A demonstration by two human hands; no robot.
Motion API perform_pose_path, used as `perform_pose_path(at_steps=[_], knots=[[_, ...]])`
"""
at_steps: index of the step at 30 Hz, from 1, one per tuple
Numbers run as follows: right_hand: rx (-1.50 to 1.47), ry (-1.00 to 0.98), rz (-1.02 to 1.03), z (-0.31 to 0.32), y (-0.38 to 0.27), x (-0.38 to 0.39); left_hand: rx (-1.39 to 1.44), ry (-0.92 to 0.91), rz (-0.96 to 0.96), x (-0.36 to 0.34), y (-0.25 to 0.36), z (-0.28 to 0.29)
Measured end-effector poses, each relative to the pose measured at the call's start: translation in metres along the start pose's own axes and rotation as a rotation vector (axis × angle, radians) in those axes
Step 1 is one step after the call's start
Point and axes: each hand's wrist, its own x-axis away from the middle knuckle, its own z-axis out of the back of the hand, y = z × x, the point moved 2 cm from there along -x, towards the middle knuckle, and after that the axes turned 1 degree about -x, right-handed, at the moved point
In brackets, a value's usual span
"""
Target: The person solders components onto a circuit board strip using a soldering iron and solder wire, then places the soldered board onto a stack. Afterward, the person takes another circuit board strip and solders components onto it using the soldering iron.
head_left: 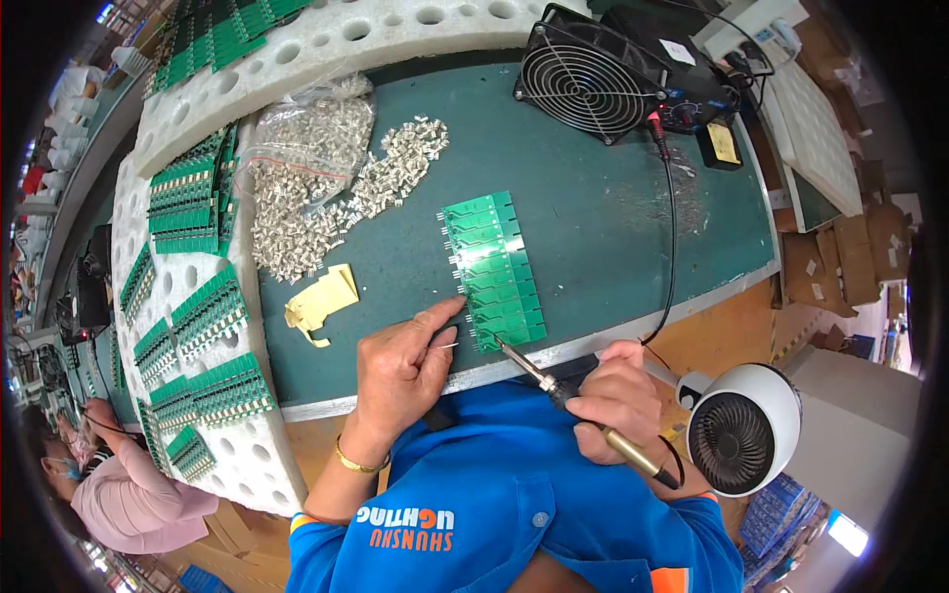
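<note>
A green circuit board panel lies on the dark green bench mat, with small pin connectors along its left edge. My left hand is at its lower left, the index fingertip touching that edge by the connectors. Its other fingers are curled, and a short thin piece of solder wire sticks out from them. My right hand grips a soldering iron by its handle. The iron's tip meets the lower end of the panel, near my left index finger.
A plastic bag of small connectors lies behind a loose connector pile. Beside it are a torn yellow paper and white foam holding boards. A black fan, sponge holder, iron cable and white fan stand right.
</note>
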Motion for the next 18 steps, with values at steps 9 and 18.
perform_pose_path(at_steps=[9,18], knots=[[0.027,-0.073,0.009,-0.0071,0.0022,0.0033,-0.130,-0.057,-0.113,-0.0018,-0.0013,-0.0036],[0.052,-0.107,0.032,-0.0083,0.0019,0.0034,-0.187,-0.064,-0.137,-0.0025,0.0010,-0.0066]])
